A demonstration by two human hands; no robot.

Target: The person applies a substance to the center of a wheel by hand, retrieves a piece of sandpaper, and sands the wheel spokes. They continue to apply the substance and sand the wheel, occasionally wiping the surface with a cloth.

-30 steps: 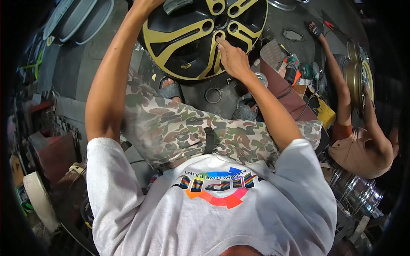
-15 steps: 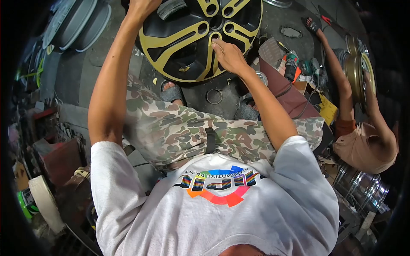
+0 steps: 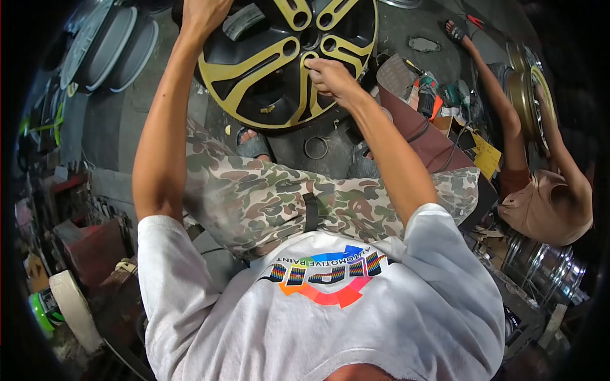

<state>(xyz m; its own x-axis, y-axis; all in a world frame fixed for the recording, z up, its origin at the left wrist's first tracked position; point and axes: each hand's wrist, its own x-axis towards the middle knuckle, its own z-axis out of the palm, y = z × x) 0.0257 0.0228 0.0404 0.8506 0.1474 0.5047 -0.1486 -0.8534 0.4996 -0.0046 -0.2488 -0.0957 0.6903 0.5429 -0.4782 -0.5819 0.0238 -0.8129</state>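
Observation:
A large black wheel rim with yellow spokes (image 3: pixel 254 62) lies in front of my feet, near the top of the view. My right hand (image 3: pixel 332 79) rests at the lower spoke, its fingers curled and the fingertips at the bolt hole near the hub; anything small between them is hidden. My left hand (image 3: pixel 206 14) is at the rim's upper left edge, cut off by the frame, with its fingers out of sight. A small yellow piece (image 3: pixel 267 109) shows between two spokes.
Grey rims (image 3: pixel 121 47) stand at the upper left. A metal ring (image 3: pixel 316 147) lies by my feet. Power tools (image 3: pixel 429 95) and a brown board (image 3: pixel 413 127) are on the right. Beyond them a co-worker (image 3: pixel 546 203) reaches to a gold rim (image 3: pixel 524 114).
The wheel rim appears slightly further left and up in the view. My right hand has shifted left with it, its fingers more curled at the hole.

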